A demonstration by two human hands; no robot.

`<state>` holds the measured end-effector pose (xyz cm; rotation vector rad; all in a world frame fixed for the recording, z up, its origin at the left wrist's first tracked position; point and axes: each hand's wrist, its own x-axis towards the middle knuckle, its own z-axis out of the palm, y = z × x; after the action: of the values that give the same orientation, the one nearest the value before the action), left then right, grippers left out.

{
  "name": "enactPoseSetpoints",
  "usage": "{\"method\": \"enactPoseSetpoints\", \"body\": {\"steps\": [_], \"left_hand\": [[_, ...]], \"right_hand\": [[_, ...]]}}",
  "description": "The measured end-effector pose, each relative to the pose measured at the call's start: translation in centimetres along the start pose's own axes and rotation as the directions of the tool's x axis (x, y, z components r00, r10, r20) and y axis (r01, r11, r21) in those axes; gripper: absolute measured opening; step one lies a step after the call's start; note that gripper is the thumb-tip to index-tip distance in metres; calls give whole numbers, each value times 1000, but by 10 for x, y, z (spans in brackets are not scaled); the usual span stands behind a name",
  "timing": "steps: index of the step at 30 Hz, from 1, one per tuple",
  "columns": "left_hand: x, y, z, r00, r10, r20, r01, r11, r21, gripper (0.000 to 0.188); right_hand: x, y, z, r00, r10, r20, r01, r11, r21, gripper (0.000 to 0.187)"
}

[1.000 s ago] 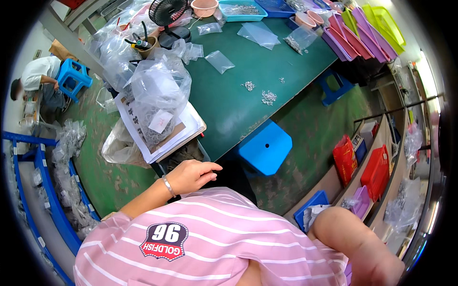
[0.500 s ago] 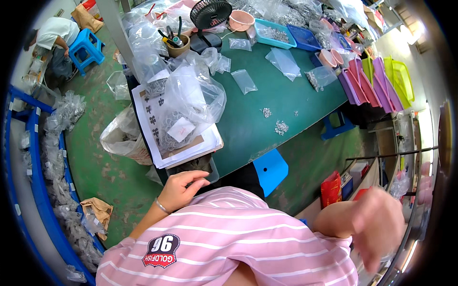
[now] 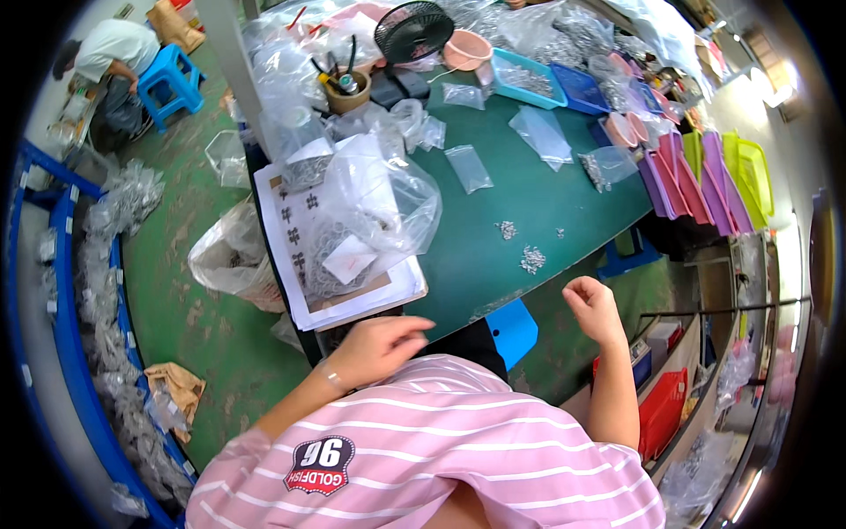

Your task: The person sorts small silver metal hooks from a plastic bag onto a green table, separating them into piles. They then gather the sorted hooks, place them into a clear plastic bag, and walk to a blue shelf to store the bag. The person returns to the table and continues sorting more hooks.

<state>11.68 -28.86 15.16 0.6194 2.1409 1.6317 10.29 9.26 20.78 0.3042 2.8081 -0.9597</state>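
My left hand [image 3: 379,349] is by the front left corner of the table, close to a stack of papers [image 3: 398,291]. Its fingers are stretched out to the right, and no object shows in them. A clear plastic bag of ring-like metal pieces [image 3: 335,257] lies on the papers. My right hand [image 3: 596,310] is just off the table's front edge, right of two small heaps of silvery parts, the nearer heap [image 3: 532,259] and the farther heap [image 3: 505,230]. Its fingers are curled in toward the thumb; whether something small is between them is hidden.
A flat clear bag [image 3: 469,169] lies on the green table [image 3: 458,242]. Farther back are a black fan [image 3: 412,32], a tool pot [image 3: 349,93] and a light-blue tray [image 3: 529,79]. Colourful bins [image 3: 705,181] stand at right, a blue stool [image 3: 513,333] below the edge. Another person [image 3: 110,66] bends at far left.
My right hand has come from the far lower right, where it was blurred, up to the table's front edge. My left hand has moved slightly right in the picture. The view has shifted a little.
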Motion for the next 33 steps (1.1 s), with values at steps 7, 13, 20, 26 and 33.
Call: {"method": "enactPoseSetpoints", "body": {"steps": [7, 13, 20, 26, 33], "left_hand": [[100, -47, 111, 945, -44, 325, -117, 879, 462, 26], [126, -104, 177, 961, -54, 269, -140, 746, 651, 66], [120, -134, 203, 973, -5, 232, -204, 455, 867, 62], [142, -114, 180, 970, -4, 244, -163, 732, 661, 47], [149, 87, -14, 635, 691, -344, -328, 645, 690, 22]], "right_hand": [[87, 157, 66, 968, 62, -244, -84, 993, -82, 29], [152, 224, 110, 925, -67, -374, -7, 981, -192, 42], [166, 228, 141, 804, -246, -541, 92, 951, -296, 34], [171, 224, 136, 807, -256, -533, 132, 957, -259, 34], [175, 248, 137, 801, -298, -519, 115, 928, -356, 39]]}}
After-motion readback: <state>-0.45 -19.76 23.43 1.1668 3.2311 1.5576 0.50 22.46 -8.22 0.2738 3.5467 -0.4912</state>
